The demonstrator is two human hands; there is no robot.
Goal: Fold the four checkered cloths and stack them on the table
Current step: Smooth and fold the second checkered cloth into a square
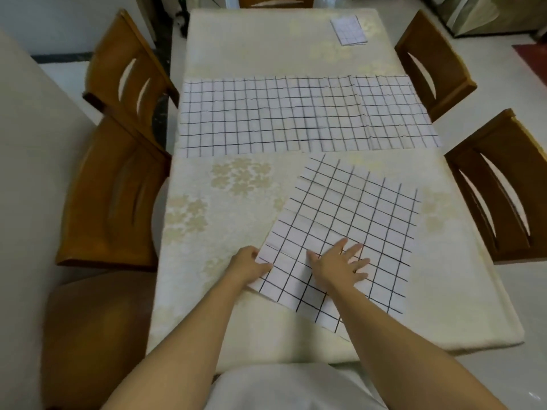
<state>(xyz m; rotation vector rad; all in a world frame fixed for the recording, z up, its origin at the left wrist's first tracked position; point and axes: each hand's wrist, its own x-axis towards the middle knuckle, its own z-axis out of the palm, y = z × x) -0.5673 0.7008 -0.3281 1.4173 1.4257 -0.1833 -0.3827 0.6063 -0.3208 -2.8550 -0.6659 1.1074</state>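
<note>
A white cloth with a black grid (352,220) lies folded and skewed on the near right part of the table (225,202). My left hand (251,263) pinches its near left edge, thumb on top. My right hand (340,266) lies flat on it with fingers spread. Across the middle of the table a long checkered cloth (266,116) is spread flat, and a smaller one (396,113) overlaps its right end. A small folded checkered cloth (349,30) rests at the far right corner.
The table carries a cream floral cover. Wooden chairs stand along both sides, two on the left (118,184) and two on the right (503,184). Another chair (275,0) is at the far end. A pale wall surface rises at the left.
</note>
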